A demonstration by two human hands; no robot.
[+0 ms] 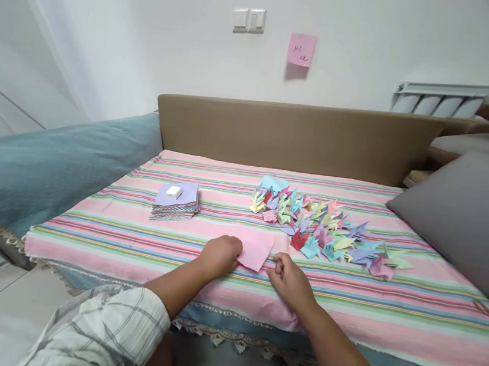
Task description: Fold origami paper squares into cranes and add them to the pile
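Observation:
A square sheet of pink paper [256,250] lies on the striped cloth in front of me. At its left edge my left hand [221,255] is closed on the paper, the fingertips partly hidden behind the back of the hand. Just off the sheet's right edge, my right hand [290,279] is curled with its fingers drawn in; I see nothing between them. Folded paper cranes [323,228] in many colours are heaped beyond and to the right of the sheet.
To the left stands a stack of coloured paper squares [175,204] with a small white block [174,191] on top. A striped cloth [108,237] covers the seat. A brown backrest [294,138] runs behind, and a grey cushion [467,216] is at the right.

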